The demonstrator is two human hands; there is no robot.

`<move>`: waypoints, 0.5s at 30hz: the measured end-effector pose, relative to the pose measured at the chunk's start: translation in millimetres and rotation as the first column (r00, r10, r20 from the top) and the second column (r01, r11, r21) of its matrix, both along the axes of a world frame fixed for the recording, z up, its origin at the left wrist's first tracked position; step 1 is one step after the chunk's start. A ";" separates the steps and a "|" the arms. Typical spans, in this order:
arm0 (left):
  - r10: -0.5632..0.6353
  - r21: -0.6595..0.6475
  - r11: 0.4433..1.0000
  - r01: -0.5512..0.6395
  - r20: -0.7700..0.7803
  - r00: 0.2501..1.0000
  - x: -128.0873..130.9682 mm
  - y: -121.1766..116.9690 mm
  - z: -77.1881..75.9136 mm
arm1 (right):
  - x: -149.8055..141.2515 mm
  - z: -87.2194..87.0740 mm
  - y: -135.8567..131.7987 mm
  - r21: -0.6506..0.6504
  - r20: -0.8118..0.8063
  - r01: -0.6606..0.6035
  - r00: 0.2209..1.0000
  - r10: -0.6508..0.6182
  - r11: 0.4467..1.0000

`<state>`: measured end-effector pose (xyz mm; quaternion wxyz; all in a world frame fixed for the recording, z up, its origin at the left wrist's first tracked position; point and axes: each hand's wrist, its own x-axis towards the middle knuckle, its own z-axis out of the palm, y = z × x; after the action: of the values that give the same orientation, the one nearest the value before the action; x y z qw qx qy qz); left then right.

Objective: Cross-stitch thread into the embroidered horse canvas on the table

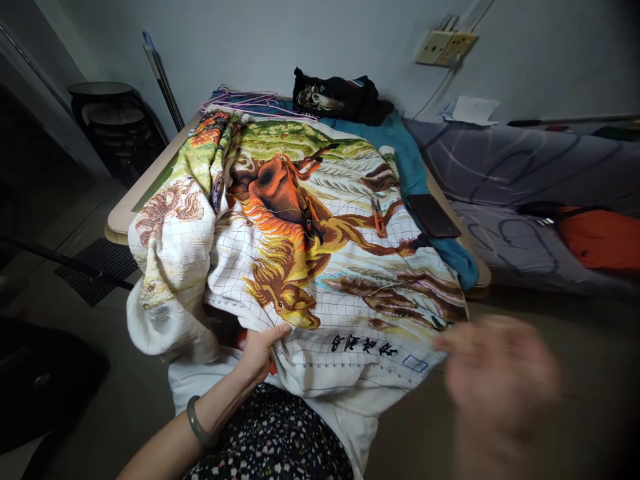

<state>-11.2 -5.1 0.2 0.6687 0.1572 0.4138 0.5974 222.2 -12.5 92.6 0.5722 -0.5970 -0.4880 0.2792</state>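
Observation:
A large cross-stitch cloth (345,237) with a printed grid and an orange-brown horse is spread over the table and hangs down over my lap. My left hand (263,350) grips its near edge, thumb on top and fingers hidden beneath. My right hand (500,373) is off the cloth's right corner, smeared by motion, so its fingers and anything in them cannot be made out. Orange thread snips (379,219) lie on the stitched cloth. Dark stitched characters (365,345) run along the lower part, near a small blue outlined box (415,363).
A black phone (433,215) lies on a teal cloth (407,157) at the table's right. Pink hangers (245,100) and a black bundle (340,97) sit at the back. Stacked stools (113,120) stand left; an orange item (603,239) lies right.

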 end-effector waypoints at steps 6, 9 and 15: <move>0.012 -0.032 0.999 -0.012 -0.009 1.000 -0.5 -1.4 1.2 | -90.6 -60.5 -1.2 -0.359 0.080 -0.437 0.866 0.494 0.824; 0.008 -0.037 0.999 -0.008 -0.009 1.000 0.4 -1.9 1.4 | -102.6 -67.8 0.7 -0.325 0.234 -0.399 0.844 0.482 0.857; 0.011 -0.015 1.000 -0.011 -0.009 1.000 1.4 -1.7 3.5 | -99.8 -63.3 6.5 -0.302 0.338 -0.391 0.809 0.480 0.870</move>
<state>-9.8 -6.8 3.7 0.6649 0.1524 0.4221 0.5971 122.5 -6.1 29.2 0.3107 -0.5716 -0.6857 0.3265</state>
